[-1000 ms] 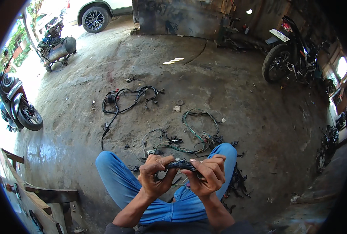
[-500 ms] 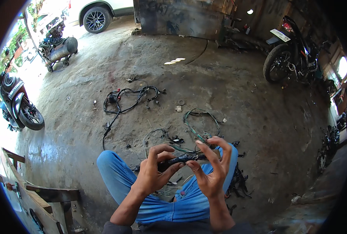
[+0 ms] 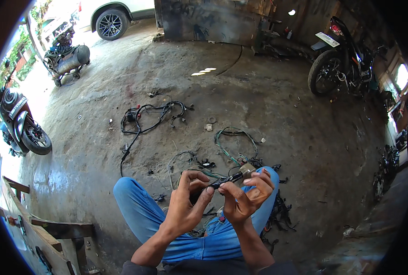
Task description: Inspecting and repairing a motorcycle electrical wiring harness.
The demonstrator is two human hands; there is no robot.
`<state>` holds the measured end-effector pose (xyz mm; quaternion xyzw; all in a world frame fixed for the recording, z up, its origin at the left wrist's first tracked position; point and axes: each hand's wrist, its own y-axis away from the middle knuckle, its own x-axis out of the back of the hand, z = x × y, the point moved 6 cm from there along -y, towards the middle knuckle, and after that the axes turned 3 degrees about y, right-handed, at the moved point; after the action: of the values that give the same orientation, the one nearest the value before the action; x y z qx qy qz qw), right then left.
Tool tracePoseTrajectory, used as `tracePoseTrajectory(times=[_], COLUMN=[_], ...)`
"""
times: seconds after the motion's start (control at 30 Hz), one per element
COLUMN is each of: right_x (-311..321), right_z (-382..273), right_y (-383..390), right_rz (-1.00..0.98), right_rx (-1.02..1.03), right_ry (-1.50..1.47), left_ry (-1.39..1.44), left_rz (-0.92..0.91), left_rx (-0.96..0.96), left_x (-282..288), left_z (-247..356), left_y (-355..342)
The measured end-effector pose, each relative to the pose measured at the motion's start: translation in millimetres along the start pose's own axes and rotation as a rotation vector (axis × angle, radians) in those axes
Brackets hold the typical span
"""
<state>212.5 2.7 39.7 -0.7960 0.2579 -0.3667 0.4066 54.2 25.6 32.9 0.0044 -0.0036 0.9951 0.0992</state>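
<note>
A black, tape-wrapped wiring harness (image 3: 227, 182) is stretched between my two hands, above my lap. My left hand (image 3: 185, 199) pinches it between thumb and curled fingers. Close beside, my right hand (image 3: 244, 199) grips the same harness with thumb and forefinger, its other fingers bent. A brownish block-like piece (image 3: 247, 170) shows at the harness's far right end, just past the right fingers; its kind is unclear. Loose wires (image 3: 208, 224) lie below between my legs, partly hidden by my hands.
On the concrete floor ahead lie a black wiring harness (image 3: 142, 130) and a coil of green wires (image 3: 218, 142). Dark cable pieces (image 3: 282, 213) lie by my right knee. A wooden bench (image 3: 62, 228) stands at left. Motorcycles (image 3: 30, 130), an air compressor (image 3: 71, 59) and a car (image 3: 137, 9) stand farther off.
My right hand has turned and its fingers have curled in over the harness. The brownish piece now shows at the harness's end. My left hand keeps nearly the same place.
</note>
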Motion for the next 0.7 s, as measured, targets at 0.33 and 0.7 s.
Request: tracePoseTrajectory(times=[0.33,0.7], right_x=[-13,-38], right_z=[9,14], right_y=[8,-10], right_rz=[-0.188,-0.384], right_rx=[-0.150,-0.734], right_ry=[-0.247,-0.897], left_ry=[0.509,0.805], left_rz=[0.089,-0.171], left_rx=[0.169,0.318], left_x=[-2,2], left_z=[-13,-3], left_y=[0,-10])
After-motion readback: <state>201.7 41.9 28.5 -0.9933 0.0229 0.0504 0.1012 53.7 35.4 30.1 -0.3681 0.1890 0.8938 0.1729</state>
